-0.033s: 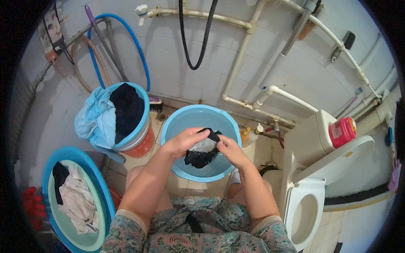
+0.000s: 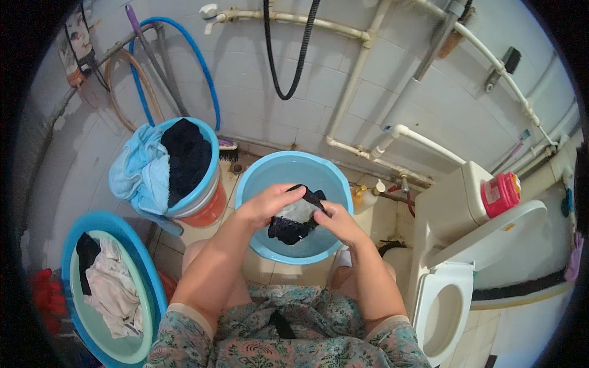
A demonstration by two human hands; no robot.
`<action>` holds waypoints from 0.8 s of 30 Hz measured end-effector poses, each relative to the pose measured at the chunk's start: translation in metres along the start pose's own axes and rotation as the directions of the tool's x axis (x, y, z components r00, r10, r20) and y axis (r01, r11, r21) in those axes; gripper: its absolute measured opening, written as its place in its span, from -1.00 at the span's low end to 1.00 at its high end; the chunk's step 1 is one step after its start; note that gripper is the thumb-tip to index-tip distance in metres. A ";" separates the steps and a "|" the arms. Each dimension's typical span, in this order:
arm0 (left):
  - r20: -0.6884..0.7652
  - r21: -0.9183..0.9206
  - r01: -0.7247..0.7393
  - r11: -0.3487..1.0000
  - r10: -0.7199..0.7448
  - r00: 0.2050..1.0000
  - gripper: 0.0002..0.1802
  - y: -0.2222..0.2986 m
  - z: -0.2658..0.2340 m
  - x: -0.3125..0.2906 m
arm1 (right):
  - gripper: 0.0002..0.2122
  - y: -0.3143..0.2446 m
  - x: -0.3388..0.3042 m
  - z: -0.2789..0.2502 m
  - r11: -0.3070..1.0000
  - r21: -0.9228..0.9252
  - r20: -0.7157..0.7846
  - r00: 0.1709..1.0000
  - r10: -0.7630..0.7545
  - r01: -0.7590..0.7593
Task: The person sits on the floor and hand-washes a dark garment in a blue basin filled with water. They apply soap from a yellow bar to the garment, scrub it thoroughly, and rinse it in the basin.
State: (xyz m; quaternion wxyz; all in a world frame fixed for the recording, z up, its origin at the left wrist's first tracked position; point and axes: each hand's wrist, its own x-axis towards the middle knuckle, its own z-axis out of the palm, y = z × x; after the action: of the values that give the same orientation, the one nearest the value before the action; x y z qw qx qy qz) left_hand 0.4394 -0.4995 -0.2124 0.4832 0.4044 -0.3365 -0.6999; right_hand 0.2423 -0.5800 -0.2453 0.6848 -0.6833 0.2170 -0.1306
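Note:
A small wet-looking black garment (image 2: 291,232) with a pale grey-white panel is stretched between my two hands over a light blue basin (image 2: 257,250). My left hand (image 2: 268,204) grips its upper edge, thumb on top. On the opposite side, my right hand (image 2: 337,222) pinches the black edge between thumb and fingers. The garment's lower part hangs down inside the basin's outline. Beneath it the basin seems to hold water. Part of the cloth's far side is hidden by my fingers.
At left stands a bucket (image 2: 202,216) heaped with light blue and dark cloth. Nearer, a green basin (image 2: 146,334) with pale and black clothes sits inside a blue tub (image 2: 72,245). A toilet (image 2: 443,313) is at right; bottles (image 2: 369,197) stand behind the basin.
The view has shifted very slightly. Both hands keep hold of the black garment over the basin, nearly unmoved.

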 end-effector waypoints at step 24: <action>-0.300 -0.515 -0.172 0.840 0.012 0.954 -0.64 -0.078 0.037 0.056 | -0.75 0.002 0.038 0.037 0.363 -0.909 -0.385 0.748 -0.540 -0.206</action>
State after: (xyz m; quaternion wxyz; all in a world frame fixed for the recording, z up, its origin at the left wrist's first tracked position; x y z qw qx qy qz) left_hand 0.3634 -0.5253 -0.2769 0.6532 0.3331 -0.0743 -0.6759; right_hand 0.2927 -0.5658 -0.2528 0.0502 -0.8740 0.3907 -0.2846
